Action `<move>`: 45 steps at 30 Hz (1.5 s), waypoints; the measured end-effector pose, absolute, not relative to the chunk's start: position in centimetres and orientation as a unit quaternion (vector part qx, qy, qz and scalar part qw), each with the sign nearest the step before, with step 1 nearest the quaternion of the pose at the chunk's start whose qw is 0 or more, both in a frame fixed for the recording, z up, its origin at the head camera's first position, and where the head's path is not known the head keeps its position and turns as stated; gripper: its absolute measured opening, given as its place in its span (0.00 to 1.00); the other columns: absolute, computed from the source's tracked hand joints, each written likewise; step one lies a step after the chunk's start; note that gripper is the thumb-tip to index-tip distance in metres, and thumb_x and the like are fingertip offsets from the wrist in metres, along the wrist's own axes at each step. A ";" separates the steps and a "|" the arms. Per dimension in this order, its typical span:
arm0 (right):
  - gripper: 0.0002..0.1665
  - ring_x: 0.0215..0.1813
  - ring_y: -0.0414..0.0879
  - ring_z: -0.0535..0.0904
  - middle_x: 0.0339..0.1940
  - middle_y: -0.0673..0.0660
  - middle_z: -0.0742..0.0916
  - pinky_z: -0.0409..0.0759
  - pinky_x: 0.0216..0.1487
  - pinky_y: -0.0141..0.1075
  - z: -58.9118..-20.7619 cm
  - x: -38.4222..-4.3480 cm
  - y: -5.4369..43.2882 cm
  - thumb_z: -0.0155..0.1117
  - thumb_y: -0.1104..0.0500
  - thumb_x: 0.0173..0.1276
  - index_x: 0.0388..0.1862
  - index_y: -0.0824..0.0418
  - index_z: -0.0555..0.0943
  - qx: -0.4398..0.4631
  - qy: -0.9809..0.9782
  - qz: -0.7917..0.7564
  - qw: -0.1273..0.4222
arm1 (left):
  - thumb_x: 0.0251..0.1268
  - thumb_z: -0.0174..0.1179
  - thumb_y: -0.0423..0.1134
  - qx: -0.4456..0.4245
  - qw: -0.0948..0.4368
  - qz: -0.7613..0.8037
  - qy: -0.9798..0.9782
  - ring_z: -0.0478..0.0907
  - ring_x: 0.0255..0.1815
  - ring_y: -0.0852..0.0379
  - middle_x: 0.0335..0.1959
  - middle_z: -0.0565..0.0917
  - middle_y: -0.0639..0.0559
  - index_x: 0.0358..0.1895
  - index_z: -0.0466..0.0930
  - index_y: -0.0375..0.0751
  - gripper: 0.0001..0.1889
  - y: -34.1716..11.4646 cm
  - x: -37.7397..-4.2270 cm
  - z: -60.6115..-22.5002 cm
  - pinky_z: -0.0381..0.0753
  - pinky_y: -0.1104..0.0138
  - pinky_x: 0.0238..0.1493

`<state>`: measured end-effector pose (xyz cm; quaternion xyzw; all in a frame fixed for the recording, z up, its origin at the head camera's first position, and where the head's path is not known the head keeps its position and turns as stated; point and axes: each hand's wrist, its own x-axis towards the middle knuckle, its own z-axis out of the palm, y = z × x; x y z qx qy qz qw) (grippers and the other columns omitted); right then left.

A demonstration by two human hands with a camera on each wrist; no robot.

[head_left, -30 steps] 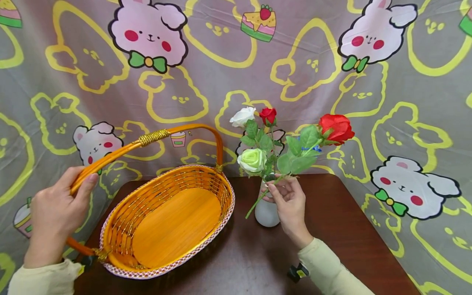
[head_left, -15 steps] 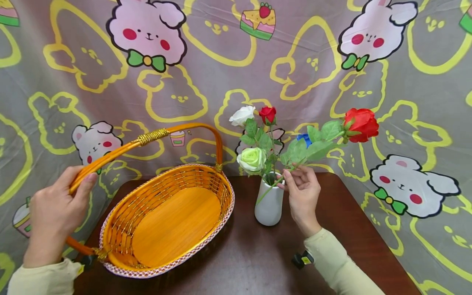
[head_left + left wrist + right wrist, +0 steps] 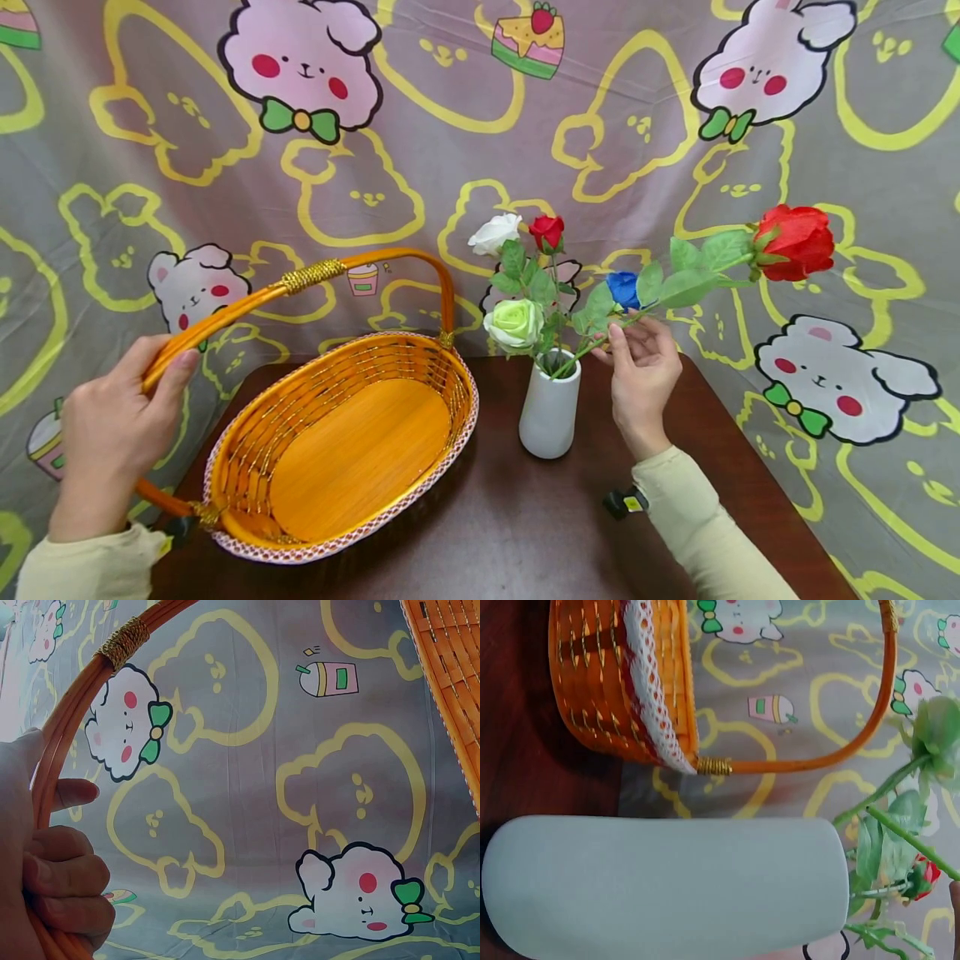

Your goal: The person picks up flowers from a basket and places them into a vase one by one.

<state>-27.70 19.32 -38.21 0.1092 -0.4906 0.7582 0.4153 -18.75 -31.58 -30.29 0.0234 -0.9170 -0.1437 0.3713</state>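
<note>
My left hand [image 3: 120, 425] grips the handle [image 3: 240, 312] of an orange woven basket [image 3: 360, 458] on the left; its fingers curl round the handle in the left wrist view. Between thumb and fingers, my right hand [image 3: 645, 375] pinches the green stem of a large red rose [image 3: 798, 243]. The bloom points up and right, and the stem slants down to the mouth of a white vase [image 3: 549, 417]. In the right wrist view the cut stem end [image 3: 871, 811] shows just beyond the vase rim, outside the vase.
Out of the vase rise a white rose [image 3: 497, 234], a small red rose [image 3: 547, 232], a pale green rose [image 3: 514, 324] and a blue rose [image 3: 623, 290]. The brown table [image 3: 480, 542] bears the vase. A cartoon-print curtain [image 3: 450, 167] hangs behind and at both sides.
My right hand has moved right and slightly up with the large red rose, drawing its stem from across the vase's front up to its mouth. The left hand and basket stay put.
</note>
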 end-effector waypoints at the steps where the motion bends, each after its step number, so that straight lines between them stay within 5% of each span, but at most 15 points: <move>1: 0.24 0.34 0.50 0.91 0.35 0.59 0.87 0.87 0.31 0.37 -38.2 -27.8 19.4 0.71 0.72 0.66 0.56 0.83 0.74 0.108 -0.490 0.756 0.420 | 0.81 0.46 0.62 0.025 0.370 -0.144 -0.917 0.63 0.17 0.46 0.17 0.72 0.44 0.55 0.78 0.36 0.30 -31.6 -18.8 -30.3 0.56 0.63 0.22; 24: 0.25 0.35 0.47 0.90 0.37 0.57 0.85 0.88 0.34 0.37 -39.3 -28.6 19.8 0.70 0.71 0.68 0.56 0.86 0.72 0.088 -0.524 0.728 0.433 | 0.80 0.46 0.62 0.026 0.365 -0.147 -0.919 0.63 0.17 0.47 0.17 0.71 0.45 0.55 0.78 0.36 0.30 -31.5 -18.6 -30.1 0.56 0.63 0.21; 40: 0.22 0.35 0.37 0.89 0.39 0.48 0.87 0.87 0.35 0.32 -40.5 -28.6 19.2 0.71 0.70 0.68 0.60 0.75 0.81 0.058 -0.601 0.682 0.411 | 0.81 0.46 0.62 0.034 0.361 -0.145 -0.921 0.62 0.17 0.48 0.16 0.69 0.46 0.55 0.78 0.35 0.30 -31.3 -18.6 -30.1 0.55 0.64 0.21; 45: 0.22 0.34 0.34 0.87 0.39 0.52 0.86 0.87 0.33 0.31 -41.0 -28.7 19.1 0.71 0.70 0.67 0.60 0.73 0.83 0.066 -0.622 0.658 0.419 | 0.80 0.47 0.62 0.025 0.368 -0.147 -0.918 0.62 0.17 0.47 0.16 0.70 0.45 0.55 0.78 0.36 0.29 -31.5 -18.7 -30.1 0.55 0.63 0.21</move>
